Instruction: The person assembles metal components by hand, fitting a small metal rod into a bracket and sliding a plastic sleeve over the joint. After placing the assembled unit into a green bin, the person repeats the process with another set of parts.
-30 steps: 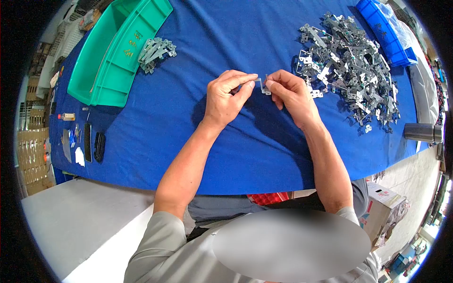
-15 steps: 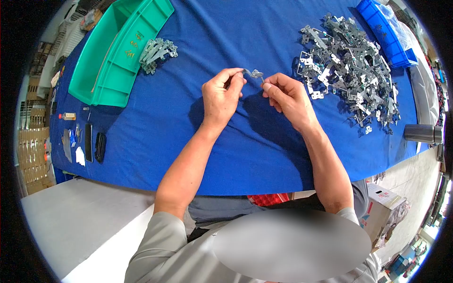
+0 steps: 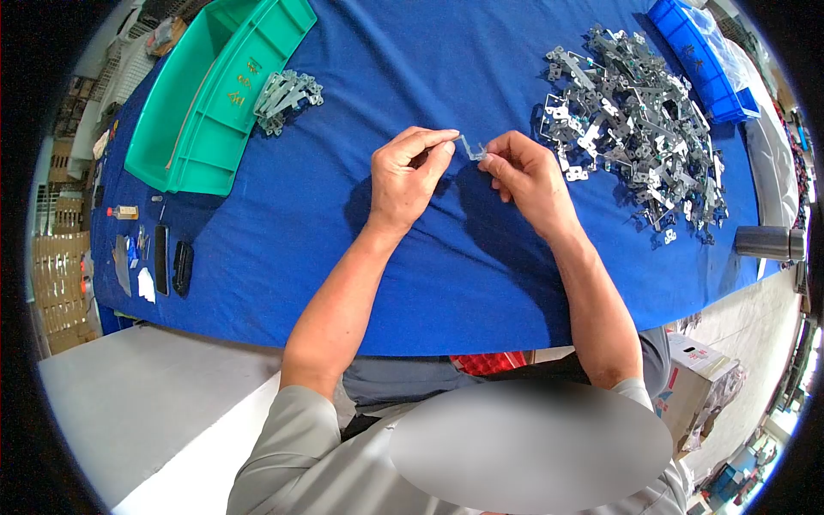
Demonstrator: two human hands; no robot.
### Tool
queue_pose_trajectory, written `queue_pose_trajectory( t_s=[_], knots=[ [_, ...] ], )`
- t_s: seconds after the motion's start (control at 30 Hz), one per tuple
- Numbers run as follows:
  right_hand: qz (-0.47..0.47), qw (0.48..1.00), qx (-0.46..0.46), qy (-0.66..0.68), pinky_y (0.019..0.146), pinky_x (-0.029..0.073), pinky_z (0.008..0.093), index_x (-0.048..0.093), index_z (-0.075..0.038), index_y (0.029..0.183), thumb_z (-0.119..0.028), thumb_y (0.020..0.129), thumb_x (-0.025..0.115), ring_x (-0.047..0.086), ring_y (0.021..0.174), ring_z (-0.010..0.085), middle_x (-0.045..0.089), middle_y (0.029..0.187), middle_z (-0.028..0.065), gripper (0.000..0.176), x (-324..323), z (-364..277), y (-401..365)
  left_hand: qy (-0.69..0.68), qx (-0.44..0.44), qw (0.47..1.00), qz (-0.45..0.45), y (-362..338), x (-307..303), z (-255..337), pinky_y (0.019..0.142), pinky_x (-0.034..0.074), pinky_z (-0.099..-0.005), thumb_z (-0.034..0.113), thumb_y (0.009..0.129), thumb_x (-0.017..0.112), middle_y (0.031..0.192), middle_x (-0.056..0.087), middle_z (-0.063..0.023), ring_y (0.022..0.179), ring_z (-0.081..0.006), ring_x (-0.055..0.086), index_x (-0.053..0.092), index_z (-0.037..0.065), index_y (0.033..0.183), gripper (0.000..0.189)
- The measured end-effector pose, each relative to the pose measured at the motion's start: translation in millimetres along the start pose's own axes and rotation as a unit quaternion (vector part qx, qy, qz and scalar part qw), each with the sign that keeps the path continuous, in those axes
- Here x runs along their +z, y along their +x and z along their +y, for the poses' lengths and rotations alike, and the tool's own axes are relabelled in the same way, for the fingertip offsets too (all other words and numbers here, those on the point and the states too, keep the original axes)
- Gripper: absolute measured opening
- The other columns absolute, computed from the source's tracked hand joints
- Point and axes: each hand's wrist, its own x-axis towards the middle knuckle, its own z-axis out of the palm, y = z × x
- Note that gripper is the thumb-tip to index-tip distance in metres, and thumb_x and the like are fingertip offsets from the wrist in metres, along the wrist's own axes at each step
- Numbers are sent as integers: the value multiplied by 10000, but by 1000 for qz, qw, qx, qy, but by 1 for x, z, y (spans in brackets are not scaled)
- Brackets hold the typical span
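A small bent metal bracket [image 3: 471, 153] is held above the blue cloth, its thin arm pointing up and left. My right hand [image 3: 525, 176] pinches its lower right end between thumb and fingers. On the other side, my left hand [image 3: 405, 178] has its index fingertip at the bracket's upper end, touching or almost touching it. The left thumb is a little apart from that index finger. To the right lies a large heap of similar metal brackets [image 3: 639, 129]. A smaller pile of brackets [image 3: 287, 99] lies at the upper left, beside the green bin.
The green plastic bin [image 3: 206, 154] stands at the left on the blue tablecloth [image 3: 412, 292]. A blue bin [image 3: 708, 64] with clear plastic sits at the far right. A metal cylinder [image 3: 764, 243] lies near the right edge. A small bottle [image 3: 126, 212] and black items [image 3: 182, 268] lie at left.
The bracket has been turned: its thin arm now points up and its wider end is at my right fingers. My left hand has shifted slightly right, its index finger straighter.
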Motion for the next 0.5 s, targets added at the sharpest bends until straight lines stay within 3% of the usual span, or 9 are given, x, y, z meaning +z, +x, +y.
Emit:
queue_pose_trajectory(
  t_s=[0.07, 0.17, 0.27, 0.37, 0.5],
  knots=[
    [3, 996, -11, 89, 603, 508, 272, 672, 12, 1028, -166, 988, 665, 603, 688, 94, 668, 832, 34, 183, 3, 3, 2, 21, 29, 999, 7, 1, 1, 1, 626, 495, -241, 6, 907, 714, 889, 738, -62, 738, -75, 642, 789, 11, 1030, 144],
    [-21, 982, 45, 184, 617, 523, 262, 665, 6, 1059, -177, 1001, 647, 592, 678, 92, 658, 842, 30, 193, -2, -3, 2, 44, 57, 997, 2, 1, 2, 2, 624, 500, -245, -2, 896, 715, 889, 740, -70, 723, -83, 646, 792, 17, 1026, 153],
    [-42, 986, 47, 153, 608, 498, 243, 671, -15, 1064, -186, 1013, 631, 583, 690, 77, 643, 826, 5, 183, -4, -5, 0, 53, 31, 998, -22, -2, 1, 9, 724, 521, -253, 4, 911, 710, 934, 747, -74, 827, -115, 674, 793, 14, 1026, 143],
    [-57, 991, 71, 100, 587, 462, 226, 669, -36, 1055, -195, 1022, 623, 563, 689, 57, 642, 834, -8, 169, -8, -1, 3, 52, 43, 997, -47, -1, 0, 6, 727, 528, -260, 5, 910, 706, 939, 749, -85, 831, -125, 684, 791, 11, 1029, 147],
    [24, 990, 20, 139, 555, 420, 213, 663, -51, 1027, -212, 1030, 619, 530, 660, 41, 642, 829, -21, 167, -3, -3, 0, 49, 33, 997, -57, -3, 1, 6, 692, 521, -249, 19, 924, 698, 914, 750, -72, 789, -109, 674, 782, 8, 1037, 141]
  ],
)
